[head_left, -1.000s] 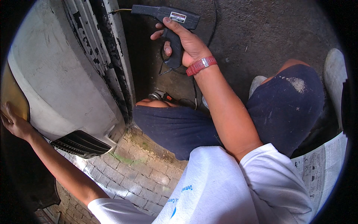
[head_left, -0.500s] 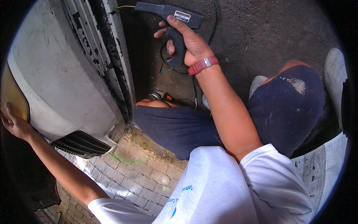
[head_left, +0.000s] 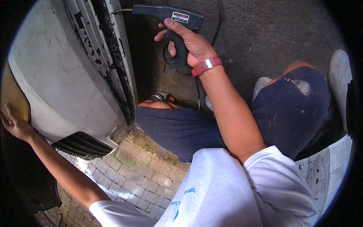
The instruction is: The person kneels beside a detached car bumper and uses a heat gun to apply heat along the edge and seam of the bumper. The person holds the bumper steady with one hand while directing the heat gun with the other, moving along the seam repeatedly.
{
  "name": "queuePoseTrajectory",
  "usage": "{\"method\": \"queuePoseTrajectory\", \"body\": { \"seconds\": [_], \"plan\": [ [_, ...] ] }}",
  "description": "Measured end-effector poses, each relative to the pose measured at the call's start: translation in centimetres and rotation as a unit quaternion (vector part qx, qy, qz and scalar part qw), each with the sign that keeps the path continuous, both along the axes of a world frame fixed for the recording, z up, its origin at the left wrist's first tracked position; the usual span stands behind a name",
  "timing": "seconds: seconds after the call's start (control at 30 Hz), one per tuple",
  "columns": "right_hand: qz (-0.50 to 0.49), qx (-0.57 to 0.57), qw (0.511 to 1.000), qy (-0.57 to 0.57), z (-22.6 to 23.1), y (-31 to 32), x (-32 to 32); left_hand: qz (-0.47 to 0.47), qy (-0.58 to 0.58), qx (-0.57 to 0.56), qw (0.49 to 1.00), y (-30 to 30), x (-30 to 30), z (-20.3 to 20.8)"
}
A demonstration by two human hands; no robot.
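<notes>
My right hand [head_left: 191, 41], with a red watch at its wrist, holds the black grip of a pistol-shaped soldering gun [head_left: 160, 13]. The thumb lies on the gun's side below a label. Its thin, brass-coloured tip [head_left: 123, 10] points left and meets the peeling inner edge of a whitish car bumper [head_left: 56, 64]; whether it presses in, I cannot tell. At the far left my left hand [head_left: 18, 126] rests with fingers stretched out against a yellowish-brown surface [head_left: 15, 94] beside the bumper. Those fingertips are partly lost in shadow.
A black slatted grille [head_left: 83, 146] sits in the bumper's near end. A power tool with a metal head [head_left: 160, 96] lies on the dark floor by my knee. Black cords trail near the gun. Stone paving [head_left: 140, 178] and printed newspaper [head_left: 327, 170] lie nearer.
The soldering gun has shifted slightly left in my right hand, bringing its tip further over the bumper's edge. My left hand stays where it was.
</notes>
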State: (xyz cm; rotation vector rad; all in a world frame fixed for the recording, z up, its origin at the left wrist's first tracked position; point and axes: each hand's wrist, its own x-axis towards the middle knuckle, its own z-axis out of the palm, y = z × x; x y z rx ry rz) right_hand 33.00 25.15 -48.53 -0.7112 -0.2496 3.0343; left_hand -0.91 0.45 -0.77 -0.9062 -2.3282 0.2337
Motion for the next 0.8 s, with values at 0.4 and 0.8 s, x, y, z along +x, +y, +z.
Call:
{"method": "queuePoseTrajectory", "body": {
  "seconds": [0.4, 0.8],
  "plan": [
    [-0.002, 0.042, 0.999, 0.001, 0.7, 0.5, -0.4, 0.001, -0.003, 0.008, 1.000, 0.1, 0.2, -0.1],
    [0.034, -0.124, 0.992, 0.016, 2.4, 0.8, -0.3, 0.008, 0.000, 0.004, 1.000, 0.8, -0.4, -0.8]
  ]
}}
